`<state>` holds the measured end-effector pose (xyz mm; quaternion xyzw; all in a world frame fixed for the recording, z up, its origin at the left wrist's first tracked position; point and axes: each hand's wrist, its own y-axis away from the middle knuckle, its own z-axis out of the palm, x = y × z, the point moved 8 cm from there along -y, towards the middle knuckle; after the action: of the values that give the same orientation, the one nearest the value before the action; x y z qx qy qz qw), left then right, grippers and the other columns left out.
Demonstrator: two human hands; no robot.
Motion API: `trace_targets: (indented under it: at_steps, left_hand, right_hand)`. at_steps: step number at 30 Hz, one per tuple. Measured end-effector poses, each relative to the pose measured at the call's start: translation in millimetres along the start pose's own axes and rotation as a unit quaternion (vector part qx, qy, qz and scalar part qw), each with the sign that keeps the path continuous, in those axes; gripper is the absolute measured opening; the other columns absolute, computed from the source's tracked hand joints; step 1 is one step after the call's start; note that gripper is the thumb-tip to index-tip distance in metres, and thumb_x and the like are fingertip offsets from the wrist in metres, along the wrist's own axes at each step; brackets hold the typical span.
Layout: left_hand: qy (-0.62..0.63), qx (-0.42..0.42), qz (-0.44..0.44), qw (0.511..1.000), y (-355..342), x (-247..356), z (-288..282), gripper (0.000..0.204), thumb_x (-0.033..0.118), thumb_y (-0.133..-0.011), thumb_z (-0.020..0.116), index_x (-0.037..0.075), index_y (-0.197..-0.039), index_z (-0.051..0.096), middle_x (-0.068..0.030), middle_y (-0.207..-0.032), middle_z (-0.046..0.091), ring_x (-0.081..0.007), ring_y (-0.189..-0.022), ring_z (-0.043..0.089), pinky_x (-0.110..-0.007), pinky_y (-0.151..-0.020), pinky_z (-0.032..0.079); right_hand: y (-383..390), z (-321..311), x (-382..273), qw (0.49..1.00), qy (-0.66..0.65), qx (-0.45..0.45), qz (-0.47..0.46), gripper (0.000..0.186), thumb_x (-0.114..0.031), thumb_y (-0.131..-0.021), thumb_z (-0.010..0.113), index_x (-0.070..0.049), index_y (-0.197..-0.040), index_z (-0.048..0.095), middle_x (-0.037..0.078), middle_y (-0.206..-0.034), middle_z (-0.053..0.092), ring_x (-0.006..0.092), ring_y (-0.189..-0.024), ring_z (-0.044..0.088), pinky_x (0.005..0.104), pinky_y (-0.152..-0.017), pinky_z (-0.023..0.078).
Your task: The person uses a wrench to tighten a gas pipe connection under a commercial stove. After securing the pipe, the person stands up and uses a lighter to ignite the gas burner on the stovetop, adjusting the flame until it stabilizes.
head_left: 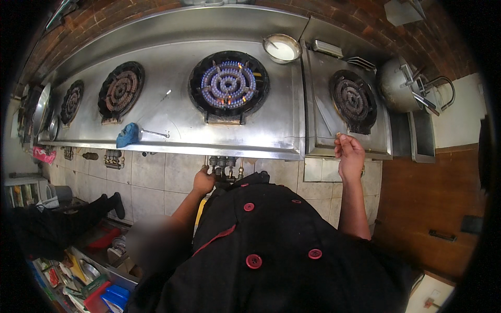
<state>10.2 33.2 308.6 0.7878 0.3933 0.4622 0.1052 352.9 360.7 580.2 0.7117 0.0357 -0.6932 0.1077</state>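
Observation:
My left hand (203, 181) reaches under the stove's front edge, its fingers closed at the gas valves (223, 163) there; the fingertips are partly hidden. Above it, a ring burner (228, 83) burns with blue flames and some orange flecks. My right hand (348, 151) is raised over the front edge of the right stove section. Thumb and fingers pinch one end of a thin stick (308, 137), which points left across the seam between the sections. Just beyond that hand, a long flat metal blade-like piece (323, 116) lies beside an unlit burner (353, 95).
A metal bowl (282, 48) of white contents stands at the back. A blue cloth (127, 135) lies near the front edge by a metal rod. Large pots (399, 83) crowd the right end. More unlit burners (122, 89) line the left. Another person's dark-clothed leg (78, 211) shows lower left.

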Motion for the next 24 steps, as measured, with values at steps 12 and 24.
trace_targets:
  at_steps: [12, 24]
  left_hand:
    - [0.017, -0.038, -0.01, 0.999, -7, -24, 13, 0.053, 0.019, -0.079, 0.057, -0.007, -0.124, 0.049, -0.0267, -0.13, 0.047, -0.0293, -0.114, 0.054, -0.033, -0.096, 0.04]
    - [-0.033, 0.002, 0.056, 0.998, 2, -5, 8, 0.054, 0.022, -0.076, 0.058, -0.006, -0.122, 0.051, -0.0256, -0.119, 0.056, -0.0332, -0.107, 0.058, -0.035, -0.092, 0.044]
  right_hand:
    - [1, 0, 1, 1.0, -0.011, -0.003, 0.003, 0.018, -0.017, -0.09, 0.06, 0.0, -0.092, 0.062, 0.005, -0.077, 0.063, 0.0072, -0.058, 0.051, 0.0201, -0.05, 0.039]
    - [3, 1, 2, 1.0, -0.018, 0.001, 0.013, 0.017, -0.017, -0.09, 0.06, -0.001, -0.089, 0.062, 0.004, -0.077, 0.063, 0.0062, -0.058, 0.05, 0.0198, -0.05, 0.038]
